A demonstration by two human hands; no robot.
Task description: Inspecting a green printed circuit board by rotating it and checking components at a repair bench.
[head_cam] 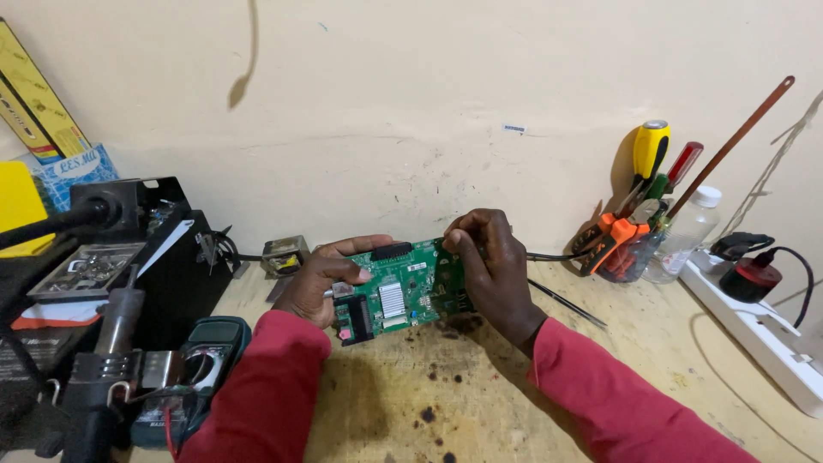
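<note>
Board [403, 291] hangs tilted above the desk [480, 394], long axis running left to right between both hands. Left hand [321, 283] grips its left end; right hand [489, 270] pinches the upper right edge.

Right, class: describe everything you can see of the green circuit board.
The circuit board is green and rectangular, with a silver finned heatsink near its middle, black connectors along its top and left edges and a small pink part at one corner. It is held tilted above the wooden bench, left hand gripping its left side, right hand covering its right end.
</note>
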